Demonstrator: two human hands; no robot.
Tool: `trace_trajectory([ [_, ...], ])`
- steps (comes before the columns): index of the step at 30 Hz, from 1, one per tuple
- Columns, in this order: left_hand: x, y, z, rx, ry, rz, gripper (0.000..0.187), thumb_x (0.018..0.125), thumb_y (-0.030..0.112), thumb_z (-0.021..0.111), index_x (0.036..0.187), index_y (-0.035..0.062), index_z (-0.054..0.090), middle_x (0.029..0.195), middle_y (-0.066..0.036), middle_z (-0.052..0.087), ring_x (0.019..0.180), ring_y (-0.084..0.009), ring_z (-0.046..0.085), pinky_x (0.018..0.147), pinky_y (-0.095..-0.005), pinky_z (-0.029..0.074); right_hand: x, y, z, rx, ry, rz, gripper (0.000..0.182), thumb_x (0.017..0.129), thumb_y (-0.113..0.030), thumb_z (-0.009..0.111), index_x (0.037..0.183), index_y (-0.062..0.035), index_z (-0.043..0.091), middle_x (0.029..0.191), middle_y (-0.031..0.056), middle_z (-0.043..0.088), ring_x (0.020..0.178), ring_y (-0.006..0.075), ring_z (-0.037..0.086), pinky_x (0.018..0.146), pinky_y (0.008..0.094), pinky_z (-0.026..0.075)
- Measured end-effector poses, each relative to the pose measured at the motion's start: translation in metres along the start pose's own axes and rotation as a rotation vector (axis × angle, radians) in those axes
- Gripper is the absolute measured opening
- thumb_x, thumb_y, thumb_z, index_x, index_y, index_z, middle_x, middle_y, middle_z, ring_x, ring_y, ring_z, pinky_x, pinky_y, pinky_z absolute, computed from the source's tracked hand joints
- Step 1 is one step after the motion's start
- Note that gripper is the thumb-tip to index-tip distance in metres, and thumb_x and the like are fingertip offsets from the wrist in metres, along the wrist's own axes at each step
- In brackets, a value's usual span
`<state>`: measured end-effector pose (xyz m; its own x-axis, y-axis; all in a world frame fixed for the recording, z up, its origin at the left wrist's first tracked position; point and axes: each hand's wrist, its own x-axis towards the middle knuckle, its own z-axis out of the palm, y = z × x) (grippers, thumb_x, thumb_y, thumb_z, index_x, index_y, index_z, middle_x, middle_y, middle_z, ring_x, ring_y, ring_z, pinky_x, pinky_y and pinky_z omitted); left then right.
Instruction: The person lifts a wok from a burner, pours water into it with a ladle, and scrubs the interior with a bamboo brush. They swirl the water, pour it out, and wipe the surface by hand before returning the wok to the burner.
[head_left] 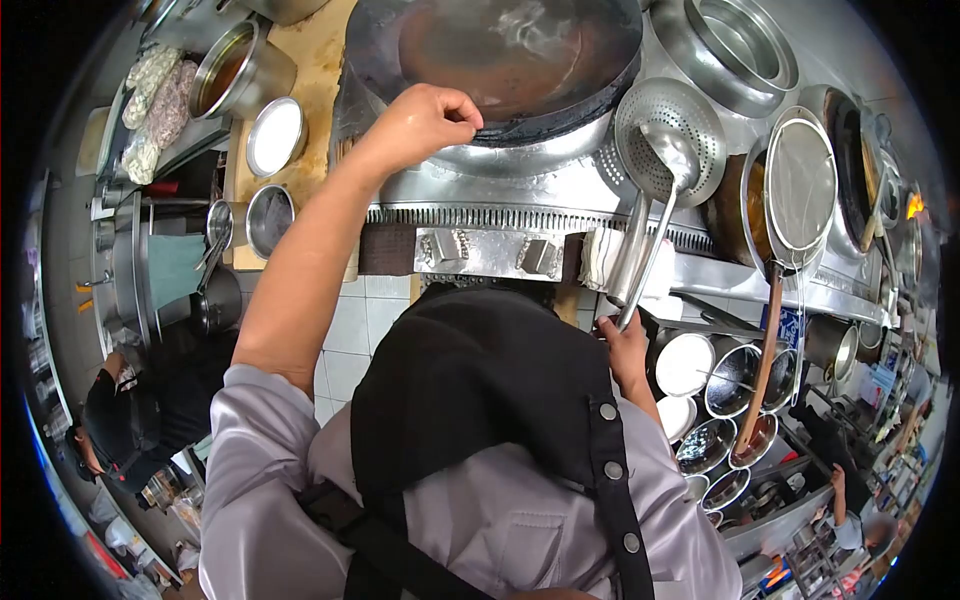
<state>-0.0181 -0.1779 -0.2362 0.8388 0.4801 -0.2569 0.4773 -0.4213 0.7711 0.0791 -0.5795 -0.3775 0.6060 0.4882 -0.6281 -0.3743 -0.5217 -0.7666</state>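
Observation:
A large dark wok (500, 60) with faint steam over it sits on the steel stove (500, 190). At the wok's near rim is my left hand (430, 122), its fingers curled together; whether they hold anything is too small to tell. My right hand (628, 350), low on the right, is wrapped round the handle of a steel ladle (672, 160). The ladle's bowl lies over a round perforated strainer (640, 110), whose handle runs down beside the ladle's.
Left of the wok are a pot of brown liquid (232, 75) and a white bowl (276, 137). On the right, a mesh strainer (800, 180) rests over a pot, above several bowls. Other people stand at far left and far right.

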Motion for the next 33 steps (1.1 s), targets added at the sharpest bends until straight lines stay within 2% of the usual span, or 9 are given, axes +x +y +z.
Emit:
trace_trajectory([
  [4,0.001,-0.008,0.004,-0.084,0.029,0.016,0.016,0.076,0.007,0.064,0.088,-0.0006,0.068,0.078,-0.002,0.064,0.073,-0.0093,0.055,0.067,-0.0244,0.044,0.001,0.002,0.001,0.002,0.005,0.012,0.031,0.089,-0.009,0.062,0.115,0.0012,0.048,0.084,0.0083,0.060,0.068,0.0168,0.063,0.059,0.0292,0.050],
  [9,0.003,-0.003,0.015,-0.063,0.082,-0.055,0.012,0.073,0.006,0.063,0.083,0.0015,0.067,0.071,0.000,0.060,0.064,-0.0069,0.050,0.059,-0.0228,0.040,0.003,0.008,0.000,-0.015,0.011,-0.022,0.032,0.089,-0.009,0.061,0.115,0.0017,0.047,0.085,0.0091,0.061,0.068,0.0170,0.064,0.057,0.0286,0.050],
  [11,0.000,-0.002,0.014,-0.078,0.099,-0.043,0.011,0.073,0.006,0.063,0.083,0.0019,0.067,0.070,0.001,0.059,0.063,-0.0064,0.050,0.058,-0.0226,0.039,0.005,0.008,-0.001,-0.027,-0.004,0.000,0.031,0.089,-0.010,0.061,0.114,-0.0027,0.044,0.086,0.0086,0.061,0.070,0.0167,0.065,0.057,0.0295,0.051],
  [13,0.000,-0.006,0.012,-0.096,0.117,-0.028,0.010,0.072,0.006,0.063,0.082,0.0023,0.066,0.069,0.001,0.058,0.061,-0.0059,0.049,0.056,-0.0223,0.037,0.004,0.008,-0.002,-0.043,0.006,-0.016,0.031,0.089,-0.011,0.061,0.114,-0.0024,0.045,0.086,0.0088,0.061,0.070,0.0170,0.065,0.057,0.0295,0.051],
  [15,0.002,-0.011,0.010,-0.271,0.064,-0.061,0.011,0.072,0.006,0.063,0.082,0.0018,0.067,0.069,0.001,0.058,0.061,-0.0062,0.050,0.055,-0.0227,0.038,0.004,0.009,-0.002,-0.060,0.019,-0.031,0.030,0.089,-0.011,0.062,0.113,-0.0021,0.045,0.086,0.0090,0.061,0.070,0.0172,0.066,0.057,0.0295,0.051],
  [19,-0.001,-0.005,0.013,-0.227,0.079,-0.074,0.014,0.072,0.003,0.062,0.085,0.0014,0.067,0.071,0.000,0.060,0.061,-0.0064,0.051,0.057,-0.0225,0.040,0.004,0.009,0.001,-0.026,0.033,-0.009,0.029,0.090,-0.012,0.062,0.112,-0.0014,0.046,0.086,0.0092,0.062,0.071,0.0176,0.066,0.056,0.0296,0.051],
  [25,0.005,-0.026,0.011,-0.363,0.002,0.014,0.016,0.071,0.003,0.065,0.087,0.0013,0.067,0.073,0.000,0.061,0.063,-0.0071,0.053,0.059,-0.0228,0.042,0.003,0.009,0.001,-0.039,0.050,-0.019,0.028,0.090,-0.013,0.062,0.110,-0.0020,0.047,0.086,0.0081,0.062,0.070,0.0169,0.065,0.056,0.0296,0.051],
  [31,0.002,-0.022,0.010,-0.289,0.022,0.040,0.013,0.077,0.003,0.063,0.089,0.0000,0.067,0.073,-0.003,0.061,0.069,-0.0093,0.057,0.062,-0.0224,0.045,-0.001,0.011,0.004,-0.057,0.096,-0.044,0.024,0.090,-0.016,0.064,0.105,-0.0039,0.048,0.086,0.0071,0.062,0.071,0.0157,0.064,0.057,0.0297,0.052],
  [33,0.011,-0.037,0.006,-0.545,-0.088,0.017,0.012,0.082,0.003,0.059,0.091,-0.0010,0.067,0.077,-0.003,0.062,0.074,-0.0108,0.060,0.067,-0.0236,0.048,-0.004,0.012,0.003,-0.065,0.113,-0.069,0.025,0.090,-0.016,0.063,0.107,-0.0042,0.049,0.088,0.0071,0.062,0.071,0.0155,0.064,0.058,0.0300,0.052],
])
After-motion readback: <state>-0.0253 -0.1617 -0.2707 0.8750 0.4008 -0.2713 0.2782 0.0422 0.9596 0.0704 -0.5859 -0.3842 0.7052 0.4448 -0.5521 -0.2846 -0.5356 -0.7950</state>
